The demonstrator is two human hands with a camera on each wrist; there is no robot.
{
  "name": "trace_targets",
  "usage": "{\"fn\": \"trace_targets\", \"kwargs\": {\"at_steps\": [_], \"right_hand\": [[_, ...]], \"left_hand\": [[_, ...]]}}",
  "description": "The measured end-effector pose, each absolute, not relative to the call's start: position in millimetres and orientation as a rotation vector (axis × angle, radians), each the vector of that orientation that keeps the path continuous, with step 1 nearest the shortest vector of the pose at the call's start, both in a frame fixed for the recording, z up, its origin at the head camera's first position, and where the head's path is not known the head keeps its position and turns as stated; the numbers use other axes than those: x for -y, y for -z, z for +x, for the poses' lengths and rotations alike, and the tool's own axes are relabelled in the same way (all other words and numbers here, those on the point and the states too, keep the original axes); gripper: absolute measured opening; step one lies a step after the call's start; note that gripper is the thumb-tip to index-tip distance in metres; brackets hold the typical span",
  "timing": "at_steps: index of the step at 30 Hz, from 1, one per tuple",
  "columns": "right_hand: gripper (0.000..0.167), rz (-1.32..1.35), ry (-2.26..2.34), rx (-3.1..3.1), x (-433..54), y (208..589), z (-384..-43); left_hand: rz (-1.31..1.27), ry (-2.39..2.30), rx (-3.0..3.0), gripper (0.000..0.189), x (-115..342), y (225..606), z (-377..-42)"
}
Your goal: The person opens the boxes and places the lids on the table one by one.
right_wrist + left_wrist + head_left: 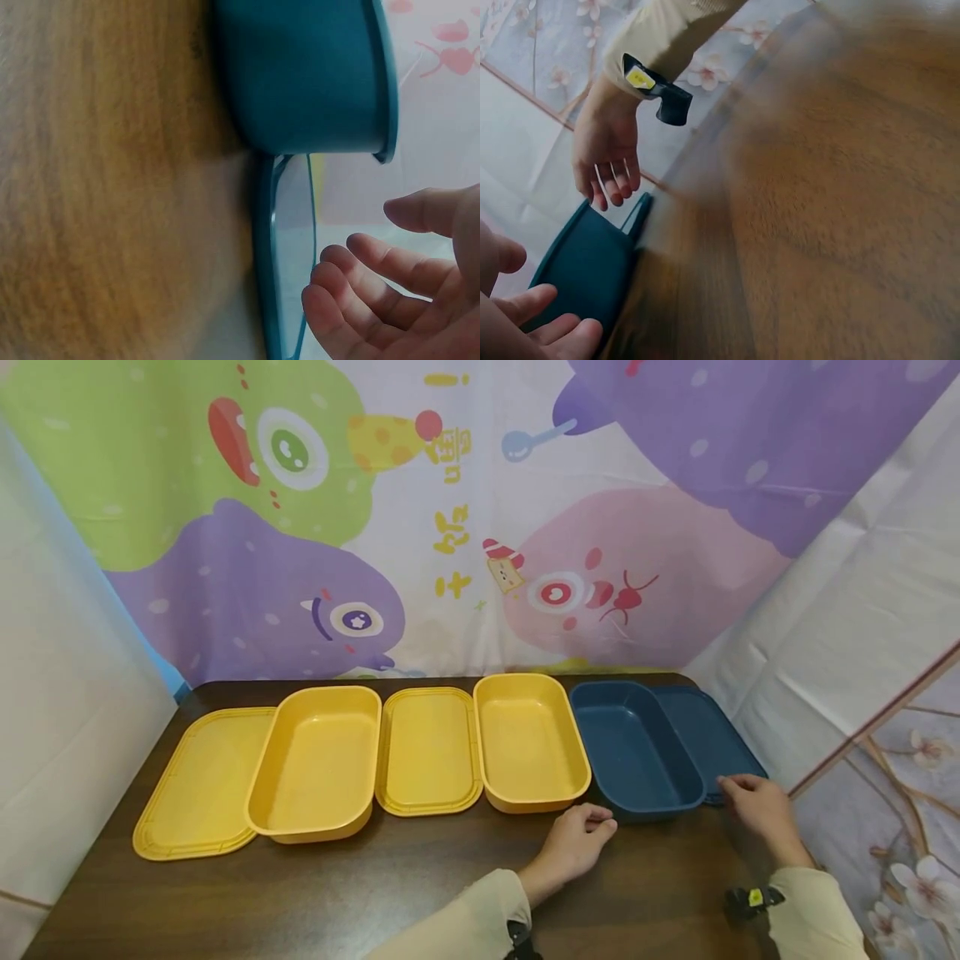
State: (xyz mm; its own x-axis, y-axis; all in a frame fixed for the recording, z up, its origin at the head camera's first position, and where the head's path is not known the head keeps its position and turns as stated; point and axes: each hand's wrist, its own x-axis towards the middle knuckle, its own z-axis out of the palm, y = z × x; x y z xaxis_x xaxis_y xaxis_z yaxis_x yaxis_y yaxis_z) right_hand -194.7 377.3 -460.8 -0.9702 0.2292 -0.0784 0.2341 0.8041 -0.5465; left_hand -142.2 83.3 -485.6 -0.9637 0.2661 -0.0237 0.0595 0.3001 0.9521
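Note:
A dark blue rectangular container (637, 752), open-topped, stands at the right of the row. Its matching blue lid (708, 727) lies flat to its right, partly hidden by the container. My left hand (570, 847) hovers before the container's front left corner, fingers loosely bent and holding nothing. At the lid's front right corner is my right hand (759, 810), its fingers relaxed. In the right wrist view the fingers (337, 315) are spread beside the lid (266, 285) and grip nothing; whether they touch it I cannot tell.
Left of the blue pair stand a yellow container (532, 739), a yellow lid (430, 752), a larger yellow container (318, 768) and a larger yellow lid (206, 785). All rest on a brown wooden table (300, 893). A cartoon-printed curtain (450, 635) hangs behind; white cloth (840, 635) flanks the right.

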Motion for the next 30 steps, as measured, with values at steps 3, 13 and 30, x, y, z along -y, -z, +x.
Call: {"fn": "trace_targets", "kwargs": {"at_steps": [3,13,30], "right_hand": [[0.045,0.326,0.861,-3.041,-373.6,457.6,-195.4],[0.042,0.208,0.793,-3.154,-358.4,448.2,-195.0],[0.03,0.067,0.75,-3.325,-330.1,433.6,-197.7]], "left_hand": [[0.354,-1.678,-2.425,0.022,-80.2,483.1,-142.2],[0.485,-1.603,-2.377,0.021,-65.0,469.2,-144.1],[0.574,-1.548,-2.414,0.02,-36.6,449.2,-148.3]]}}
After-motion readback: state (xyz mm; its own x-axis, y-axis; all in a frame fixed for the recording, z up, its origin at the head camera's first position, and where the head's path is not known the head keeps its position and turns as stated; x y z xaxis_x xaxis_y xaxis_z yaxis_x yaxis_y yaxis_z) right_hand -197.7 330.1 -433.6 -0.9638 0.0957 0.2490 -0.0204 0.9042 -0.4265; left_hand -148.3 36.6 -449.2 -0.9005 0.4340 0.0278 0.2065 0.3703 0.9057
